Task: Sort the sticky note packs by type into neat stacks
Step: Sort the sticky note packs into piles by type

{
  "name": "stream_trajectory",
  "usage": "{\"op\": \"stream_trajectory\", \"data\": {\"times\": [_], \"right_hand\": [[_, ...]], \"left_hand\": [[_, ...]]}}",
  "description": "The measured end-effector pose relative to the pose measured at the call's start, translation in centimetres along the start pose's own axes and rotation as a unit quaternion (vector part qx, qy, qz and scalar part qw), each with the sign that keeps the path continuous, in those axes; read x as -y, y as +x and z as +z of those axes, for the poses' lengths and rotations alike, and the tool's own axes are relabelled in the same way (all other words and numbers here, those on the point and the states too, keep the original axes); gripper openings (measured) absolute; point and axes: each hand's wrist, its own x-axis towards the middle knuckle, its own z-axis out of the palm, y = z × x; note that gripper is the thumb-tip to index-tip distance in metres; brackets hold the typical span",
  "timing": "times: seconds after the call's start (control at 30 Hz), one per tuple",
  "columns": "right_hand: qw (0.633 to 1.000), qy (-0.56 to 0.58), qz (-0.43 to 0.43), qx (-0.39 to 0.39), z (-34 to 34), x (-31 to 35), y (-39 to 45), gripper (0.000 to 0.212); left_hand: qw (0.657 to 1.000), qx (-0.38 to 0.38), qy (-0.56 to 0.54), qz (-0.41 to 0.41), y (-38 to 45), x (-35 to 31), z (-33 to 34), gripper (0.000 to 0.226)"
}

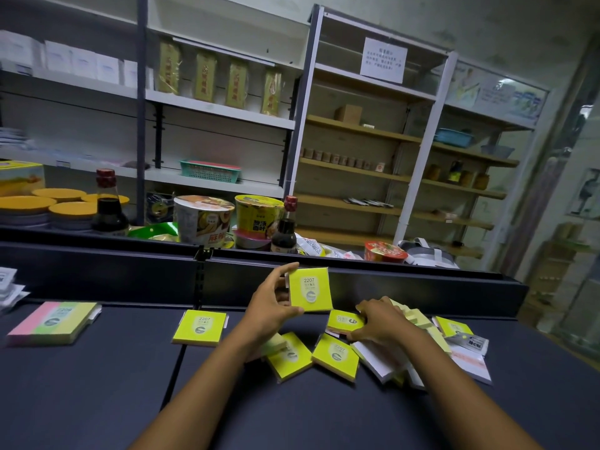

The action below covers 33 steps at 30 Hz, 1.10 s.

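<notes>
My left hand holds a small yellow "2207" sticky note pack upright above the dark shelf. My right hand rests on another yellow pack at the edge of a loose pile, fingers pressing on it. Two more yellow packs lie tilted in front of the hands. White-sided packs and a fanned yellow stack lie under and right of my right wrist. A lone yellow pack lies flat to the left. A larger pink-green-yellow pack lies at far left.
A dark raised divider runs behind the shelf. Beyond it stand noodle cups, soy sauce bottles and yellow-lidded tubs. White packets sit at the left edge. Wall shelving fills the background.
</notes>
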Motion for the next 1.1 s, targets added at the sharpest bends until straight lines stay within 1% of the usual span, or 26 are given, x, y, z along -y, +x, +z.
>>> {"op": "stream_trajectory", "data": {"times": [0.13,0.17,0.23,0.27,0.3,0.4,0.5,0.57,0.67,0.73,0.77,0.83,0.9,0.97,1.1], "right_hand": [[1.0,-0.02,0.005,0.018,-0.3,0.3,0.4,0.083],[0.999,-0.021,0.007,0.028,-0.5,0.3,0.6,0.079],[0.999,-0.019,0.014,0.048,-1.0,0.5,0.8,0.06],[0.998,-0.02,0.018,0.05,-1.1,0.6,0.9,0.054],[0.998,-0.026,0.02,0.045,-1.3,0.7,1.0,0.054],[1.0,-0.01,0.017,-0.017,-1.5,1.4,0.9,0.079],[0.99,0.103,0.026,-0.091,-1.9,1.9,-0.2,0.082],[0.968,0.215,0.027,-0.124,-2.0,2.0,-1.4,0.081],[0.916,0.359,0.025,-0.177,-1.6,2.0,-3.7,0.079],[0.881,0.43,0.022,-0.194,-1.1,1.8,-5.3,0.084],[0.868,0.453,0.019,-0.2,-0.9,1.7,-6.0,0.085],[0.844,0.494,0.017,-0.207,-0.5,1.3,-7.4,0.08],[0.809,0.548,0.022,-0.21,-0.3,1.1,-8.6,0.074],[0.774,0.593,0.026,-0.218,-0.4,1.2,-9.7,0.073],[0.732,0.644,0.035,-0.222,-0.6,1.6,-12.2,0.071]], "left_hand": [[1.0,-0.008,-0.011,-0.005,-0.3,0.1,-0.1,0.079],[1.0,-0.009,-0.011,-0.007,-0.2,0.1,-0.1,0.079],[1.0,-0.01,-0.01,-0.009,-0.2,0.1,-0.1,0.079],[1.0,-0.011,-0.01,-0.008,-0.2,0.1,-0.1,0.079],[1.0,-0.012,-0.012,-0.007,-0.2,0.1,0.0,0.079],[1.0,-0.023,-0.02,-0.005,-0.2,-0.1,0.0,0.08],[0.998,-0.042,-0.045,-0.003,-0.3,-0.4,0.1,0.081],[0.997,-0.049,-0.051,0.005,-0.4,-0.6,0.2,0.083],[0.995,-0.059,-0.078,0.012,-0.7,-1.0,0.8,0.086],[0.993,-0.065,-0.102,0.012,-1.0,-1.3,1.2,0.086],[0.992,-0.066,-0.109,0.013,-1.3,-1.5,1.5,0.085],[0.992,-0.064,-0.111,0.016,-2.1,-1.7,1.9,0.084],[0.992,-0.058,-0.109,0.012,-3.3,-2.2,2.2,0.084],[0.992,-0.056,-0.109,0.007,-4.6,-3.0,2.2,0.085],[0.992,-0.075,-0.096,0.007,-7.7,-4.8,1.7,0.085]]}}
